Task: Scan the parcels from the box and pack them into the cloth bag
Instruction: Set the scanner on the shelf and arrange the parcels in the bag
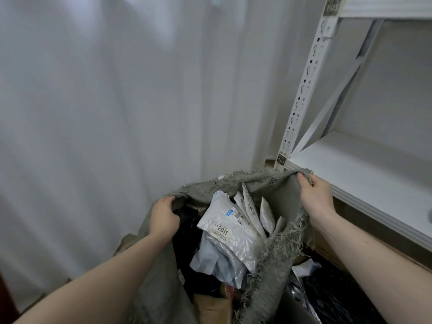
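Your left hand point(163, 216) curls its fingers over the left rim of the cloth bag point(268, 265), gripping the grey-green fabric and pulling the mouth wide. The bag, frayed along its edge, stands open below you, and everything else here sits relative to it.

Inside the bag, toward its left wall, lies a dark parcel point(187, 232), its shape hard to make out. At the centre rests a silver plastic mailer point(233, 232) with a label reading 2011, lying on a pale blue-grey parcel point(210, 256). Beyond them, near the bag's far rim, several thin white envelopes point(249, 206) stand on edge, with a small silver pouch point(266, 215) just beside them. Low in the bag, a brown paper parcel point(210, 307) shows.

Your right hand point(314, 197) pinches the bag's right rim, thumb and fingers closed on the fabric and lifting it high.

Right of the bag, a cardboard box point(327, 251) holds black-wrapped parcels point(332, 295). Above the box, a white metal shelf point(364, 174) stands against the wall.
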